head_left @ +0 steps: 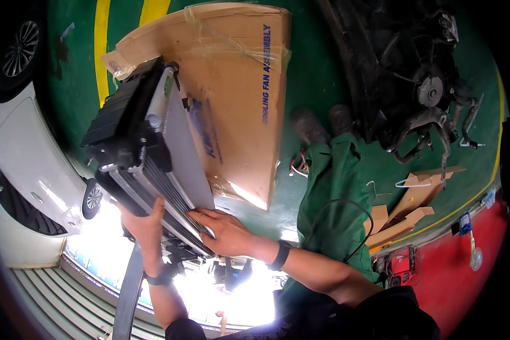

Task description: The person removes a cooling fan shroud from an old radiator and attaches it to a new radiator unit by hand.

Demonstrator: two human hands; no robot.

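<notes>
Both hands on a radiator in the workshop

Nearest me, the person's left hand grips the lower end of a radiator, thumb on the side facing up and the other fingers mostly hidden. The right hand is closed over the same end just beside it, its fingers bent across the long edge. A dark band circles the right wrist. The radiator, a silver-grey panel with black plastic parts, sits tilted in front of a large cardboard box; whether the two touch, I can't tell.

Beside the box are the person's green trousers and dark shoes. Past them, a bulky black fan unit with bent pipes is on the green floor, near torn cardboard strips. Farther out, a white car stands on the left, and a red machine on the right.
</notes>
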